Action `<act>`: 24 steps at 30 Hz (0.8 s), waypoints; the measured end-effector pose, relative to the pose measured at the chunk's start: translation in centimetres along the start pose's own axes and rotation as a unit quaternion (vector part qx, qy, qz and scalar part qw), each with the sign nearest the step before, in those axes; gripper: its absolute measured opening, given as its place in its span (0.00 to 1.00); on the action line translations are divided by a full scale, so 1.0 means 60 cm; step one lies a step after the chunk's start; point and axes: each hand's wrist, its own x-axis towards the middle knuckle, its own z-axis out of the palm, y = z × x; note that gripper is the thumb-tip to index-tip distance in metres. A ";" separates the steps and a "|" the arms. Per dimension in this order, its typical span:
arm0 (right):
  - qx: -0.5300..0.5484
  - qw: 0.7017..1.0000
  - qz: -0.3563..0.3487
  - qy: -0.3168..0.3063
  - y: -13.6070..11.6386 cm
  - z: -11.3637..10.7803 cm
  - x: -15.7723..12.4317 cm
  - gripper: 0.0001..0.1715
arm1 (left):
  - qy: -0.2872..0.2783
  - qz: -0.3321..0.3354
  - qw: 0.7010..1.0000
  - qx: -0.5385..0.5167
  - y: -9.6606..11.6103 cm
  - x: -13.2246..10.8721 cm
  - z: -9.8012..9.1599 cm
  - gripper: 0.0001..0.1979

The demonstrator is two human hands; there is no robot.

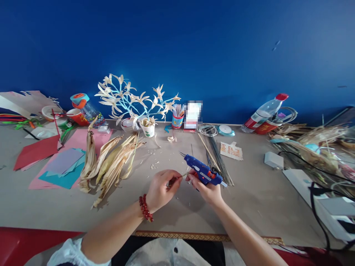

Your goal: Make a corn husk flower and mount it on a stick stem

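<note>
While the right hand (208,190) grips a blue hot glue gun (203,170), the left hand (163,186) pinches a thin strip (185,175)

Where the two hands come close together over the tabletop (246,203), the left thumb and fingertips are closed on one end of the strip, whose other end reaches toward the right fingertips; whether those touch it, I cannot tell. The right hand is wrapped round the gun, whose nozzle points forward and to the left. A red bead bracelet (144,207) circles the left wrist.

Just beyond the right hand lies a bundle of thin dark rods (220,159); past it are a printed packet (231,150), a light blue ribbon spool (226,130) and a coil of pale wire (207,130). Ahead of the left hand, a white cup (148,130) holds pale flowers (141,99) on light blue stems, with a decorated pen holder (178,122) to its right. Left of the left hand lie dried corn husks (111,162), then coloured paper sheets (65,162). Well to the right of the right hand are a white power strip (298,183) and, farther forward, a leaning red-capped bottle (263,113).
</note>
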 end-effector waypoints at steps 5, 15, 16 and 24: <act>-0.007 1.000 -0.008 0.005 -0.003 0.001 -0.002 0.13 | 0.006 -0.008 1.000 -0.021 0.000 0.000 0.002 0.04; -0.023 1.000 -0.007 0.011 -0.013 0.001 0.000 0.14 | -0.013 -0.008 1.000 -0.021 0.003 0.002 -0.001 0.06; -0.020 1.000 -0.009 0.011 -0.013 0.000 0.000 0.15 | -0.015 -0.008 1.000 -0.021 0.002 0.002 -0.002 0.06; 0.028 0.999 0.043 0.001 -0.014 0.002 0.002 0.20 | -0.020 0.006 0.999 -0.036 0.001 0.004 -0.004 0.05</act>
